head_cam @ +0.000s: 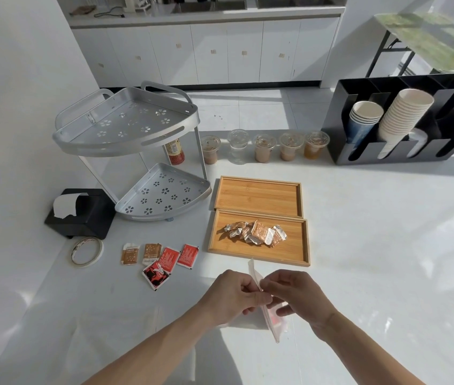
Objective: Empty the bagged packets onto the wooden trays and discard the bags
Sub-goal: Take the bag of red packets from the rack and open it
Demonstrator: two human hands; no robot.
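So right now I've got the clear bag (268, 318) pinched edge-on between both hands, just in front of the near wooden tray (298, 255), over bare counter and not over the tray itself. My left hand (234, 294) is curled closed on the bag's top edge and my right hand (293, 297) is pinching the other side of the same edge, a couple of fingers sticking out loose underneath. I can see something red through the plastic low down, so there are packets in there, can't tell how many. The near tray already holds a heap of brownish packets (256, 234), the far wooden tray (259, 194) is bare, so my guess is this lot belongs on the far one. Main worry: if the seal gives way suddenly while I'm pulling, the bag jerks and the packets dump on the white counter (387, 245) short of either tray, or land on the heap and mix the two kinds. The loose sachets (161, 259) lying to the left are also red, so any that skid that way would be easy to confuse. Reaching to the far tray also means passing over the heap, and a sloppy tip could scatter it
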